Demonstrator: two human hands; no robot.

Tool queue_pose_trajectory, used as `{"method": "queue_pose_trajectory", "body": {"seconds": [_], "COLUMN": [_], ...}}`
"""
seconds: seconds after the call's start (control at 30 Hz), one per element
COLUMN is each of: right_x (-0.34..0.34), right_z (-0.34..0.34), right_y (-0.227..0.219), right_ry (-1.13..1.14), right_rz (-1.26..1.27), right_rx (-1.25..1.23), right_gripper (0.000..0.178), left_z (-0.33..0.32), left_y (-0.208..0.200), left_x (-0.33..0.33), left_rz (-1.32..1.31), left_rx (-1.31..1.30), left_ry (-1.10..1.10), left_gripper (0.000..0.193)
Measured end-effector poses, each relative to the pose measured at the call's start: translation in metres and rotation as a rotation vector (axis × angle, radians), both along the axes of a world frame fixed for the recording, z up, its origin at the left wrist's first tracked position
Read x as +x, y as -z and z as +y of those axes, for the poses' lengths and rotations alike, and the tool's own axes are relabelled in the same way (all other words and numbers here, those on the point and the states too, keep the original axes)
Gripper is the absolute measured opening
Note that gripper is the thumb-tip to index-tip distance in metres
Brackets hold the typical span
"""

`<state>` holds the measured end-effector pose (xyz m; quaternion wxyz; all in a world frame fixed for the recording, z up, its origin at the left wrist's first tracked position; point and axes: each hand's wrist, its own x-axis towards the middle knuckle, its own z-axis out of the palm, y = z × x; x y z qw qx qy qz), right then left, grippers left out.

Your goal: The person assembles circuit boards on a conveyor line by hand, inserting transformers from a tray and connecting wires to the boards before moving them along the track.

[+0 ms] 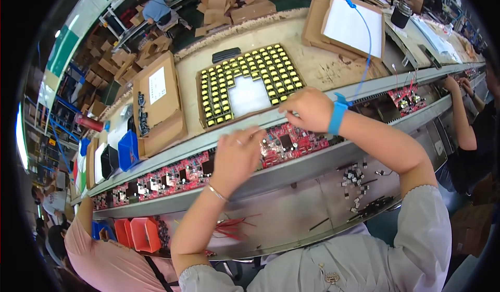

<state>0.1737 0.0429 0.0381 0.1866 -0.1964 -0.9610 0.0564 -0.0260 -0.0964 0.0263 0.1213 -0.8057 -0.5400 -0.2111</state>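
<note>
My left hand (237, 155) is over the line of red circuit boards (285, 142), its fingers curled inward; whatever they hold, if anything, is hidden. A bracelet circles that wrist. To its right, my right hand (308, 110) hovers between the boards and the near edge of a cardboard tray (204, 116). Its thumb and fingers are bent together, and I cannot make out anything in them. A blue wrist strap (337, 116) with a coiled cord is on the right wrist. Rows of small yellow-topped black components (216, 96) fill much of the tray, around a bare white patch.
A metal rail (177, 195) carries the boards across in front of me. On the bench are an open carton (165, 102), a blue bin (127, 150) and a white-lined box (354, 26). Loose parts (354, 180) and red wires (234, 228) lie nearer me. Co-workers sit at both sides.
</note>
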Motion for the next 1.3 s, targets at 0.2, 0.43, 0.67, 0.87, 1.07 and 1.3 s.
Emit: {"method": "queue_pose_trajectory", "body": {"seconds": [0.2,0.43,0.67,0.87,1.07,1.3], "right_x": [-0.101,-0.155,-0.105,-0.015,0.051,0.061], "right_z": [0.084,0.105,0.095,0.046,0.008,0.001], "right_y": [0.03,0.046,0.027,0.014,0.038,0.039], "right_ry": [0.237,0.425,0.155,-0.02,-0.164,-0.205], "right_rz": [-0.133,-0.204,0.074,0.348,0.408,0.566], "right_rx": [0.093,0.096,-0.336,-1.475,-1.995,-2.111], "right_gripper": [0.026,0.031,0.033,0.037,0.039,0.033], "left_z": [0.13,0.184,0.193,0.173,0.105,0.021], "left_y": [0.021,0.051,0.045,0.025,0.002,0.008], "left_x": [-0.094,-0.069,-0.056,-0.076,-0.047,-0.031], "left_rz": [-0.268,0.199,0.203,-0.168,-1.689,-1.934], "left_rx": [0.023,0.008,-0.127,-0.243,-0.729,-1.009], "left_ry": [-0.285,-0.474,-0.589,-0.427,0.014,0.153], "left_gripper": [0.02,0.014,0.007,0.024,0.037,0.031]}}
